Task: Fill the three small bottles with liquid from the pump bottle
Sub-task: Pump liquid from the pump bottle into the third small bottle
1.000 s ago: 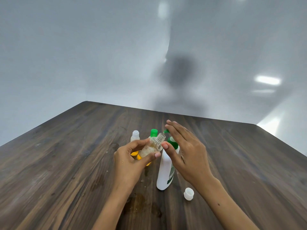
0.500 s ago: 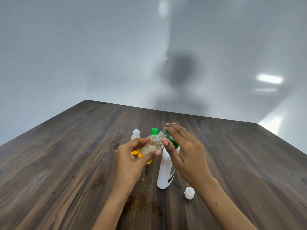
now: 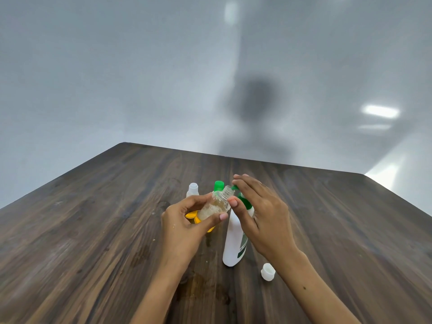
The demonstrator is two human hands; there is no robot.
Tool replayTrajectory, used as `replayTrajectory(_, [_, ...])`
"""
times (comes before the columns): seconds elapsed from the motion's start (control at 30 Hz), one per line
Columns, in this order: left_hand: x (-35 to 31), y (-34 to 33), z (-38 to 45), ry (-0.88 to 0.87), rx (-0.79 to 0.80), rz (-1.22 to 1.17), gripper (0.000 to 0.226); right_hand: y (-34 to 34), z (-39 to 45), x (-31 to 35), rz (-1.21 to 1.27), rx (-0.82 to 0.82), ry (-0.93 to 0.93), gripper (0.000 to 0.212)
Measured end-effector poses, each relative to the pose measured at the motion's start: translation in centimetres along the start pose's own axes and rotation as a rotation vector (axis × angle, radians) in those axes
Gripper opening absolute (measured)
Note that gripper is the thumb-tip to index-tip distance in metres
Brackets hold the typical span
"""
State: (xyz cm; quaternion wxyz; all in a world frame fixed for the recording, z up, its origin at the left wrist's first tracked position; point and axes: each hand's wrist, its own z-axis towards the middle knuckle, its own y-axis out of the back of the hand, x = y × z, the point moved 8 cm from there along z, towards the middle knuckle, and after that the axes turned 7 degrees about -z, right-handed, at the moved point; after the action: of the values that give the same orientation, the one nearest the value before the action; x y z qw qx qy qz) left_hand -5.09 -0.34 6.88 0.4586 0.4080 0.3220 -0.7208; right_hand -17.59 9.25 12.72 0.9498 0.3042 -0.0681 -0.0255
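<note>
- Head view: the left hand grips a small clear bottle, tilted, its open threaded neck pointing to 1 o'clock toward the green spout of the white pump bottle.
- The bottle already holds pale, foamy liquid, roughly half full by my reckoning.
- The right hand rests over the pump head, its fingers lying nearly straight on top and the thumb touching the small bottle's shoulder; nothing is clenched there.
- The pump bottle stands upright on the worktop, at 3 o'clock of the held bottle.
- At 11 o'clock, a white-capped bottle and a green-capped bottle stand behind the left hand; something yellow peeks out beneath it.
- A loose white cap lies at 5 o'clock of the pump bottle.
- Handling call: the little bottle looks light, thin-walled and likely slick with spill, so hold it round the body, not the neck, and squeeze gently.
</note>
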Motion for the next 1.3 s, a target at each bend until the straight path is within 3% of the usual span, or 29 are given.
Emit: replayTrajectory(1.3, [0.06,-0.01,-0.2,-0.004,-0.015,0.019,0.044,-0.05,-0.49,-0.27,0.042,-0.07,-0.026,0.068])
